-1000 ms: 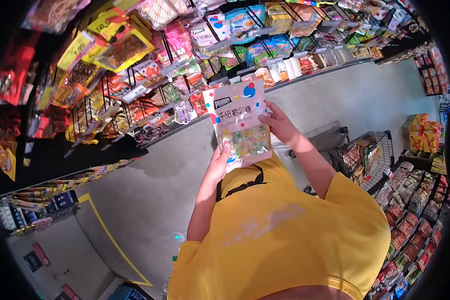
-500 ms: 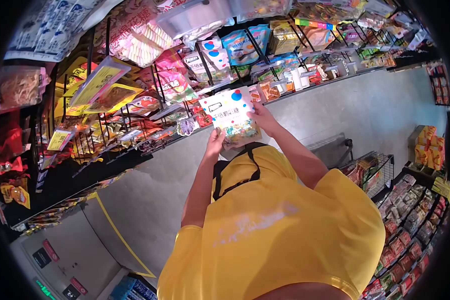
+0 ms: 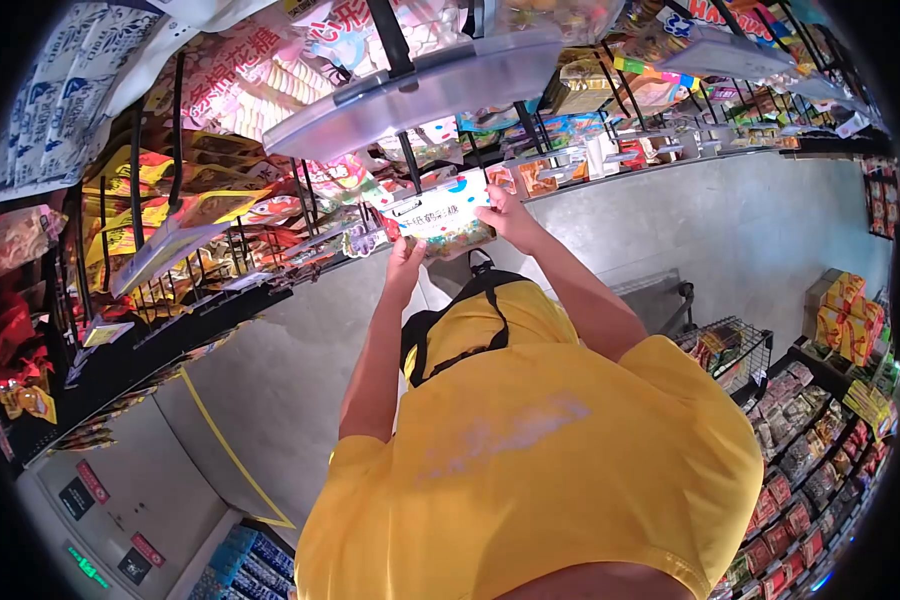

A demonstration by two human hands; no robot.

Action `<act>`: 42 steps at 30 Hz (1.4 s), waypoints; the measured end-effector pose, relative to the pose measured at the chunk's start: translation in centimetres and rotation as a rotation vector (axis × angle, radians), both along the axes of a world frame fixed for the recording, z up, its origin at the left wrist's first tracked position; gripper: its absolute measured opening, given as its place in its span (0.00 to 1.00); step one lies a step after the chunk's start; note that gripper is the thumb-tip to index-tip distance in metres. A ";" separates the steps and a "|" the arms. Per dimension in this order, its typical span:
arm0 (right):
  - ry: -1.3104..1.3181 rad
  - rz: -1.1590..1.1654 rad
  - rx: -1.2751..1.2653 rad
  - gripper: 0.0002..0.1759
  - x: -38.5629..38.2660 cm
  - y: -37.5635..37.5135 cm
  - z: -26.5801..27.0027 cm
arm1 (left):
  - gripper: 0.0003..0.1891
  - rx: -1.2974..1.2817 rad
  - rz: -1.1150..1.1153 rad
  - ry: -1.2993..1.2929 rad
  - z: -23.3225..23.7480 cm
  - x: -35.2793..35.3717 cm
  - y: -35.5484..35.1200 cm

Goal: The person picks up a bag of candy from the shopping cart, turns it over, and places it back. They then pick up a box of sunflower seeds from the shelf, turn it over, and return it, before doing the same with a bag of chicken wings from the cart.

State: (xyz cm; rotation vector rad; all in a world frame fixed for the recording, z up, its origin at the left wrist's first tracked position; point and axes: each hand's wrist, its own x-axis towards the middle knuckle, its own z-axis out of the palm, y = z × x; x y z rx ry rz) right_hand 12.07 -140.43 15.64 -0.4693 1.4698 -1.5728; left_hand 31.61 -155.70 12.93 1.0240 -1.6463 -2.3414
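Note:
Both my hands hold a white candy bag (image 3: 438,215) with blue and red dots, dark lettering and a clear lower part showing colourful pieces. My left hand (image 3: 406,262) grips its lower left edge, fingers closed. On the right edge, my right hand (image 3: 508,218) pinches the bag. The bag is just in front of the lower hooks of the display rack, near hanging packets. A purple-and-white packet (image 3: 363,238) hangs to its left.
Metal hooks and a clear plastic label holder (image 3: 420,92) jut out above the bag. Yellow snack packets (image 3: 150,185) hang at left. A wire cart (image 3: 735,350) stands at right, near a shelf of small packets (image 3: 795,450). Grey floor (image 3: 660,225) lies between.
Both hands and the bag have moved slightly left and up, closer to the rack, and the bag tilts more. The view has shifted, so the hooks and label holder look larger.

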 end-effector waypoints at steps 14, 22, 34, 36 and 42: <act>0.044 0.054 -0.031 0.16 -1.6 -1.8 3.5 | 0.11 -0.135 0.028 -0.007 1.1 -1.6 -1.3; 0.051 0.008 -0.025 0.17 -1.4 -2.0 3.2 | 0.11 -0.113 0.011 0.016 1.1 -1.8 -1.6; 0.259 -0.176 0.200 0.20 -3.7 -7.1 0.0 | 0.18 -0.389 -0.025 -0.139 -1.2 -5.8 -5.9; 0.311 -0.295 -0.143 0.18 -3.9 -7.8 -3.6 | 0.20 -0.329 0.099 -0.244 -1.1 -6.0 -5.7; 0.659 -0.507 0.113 0.19 -0.8 -3.9 -5.2 | 0.23 -0.335 -0.066 -0.240 -3.3 2.3 -4.8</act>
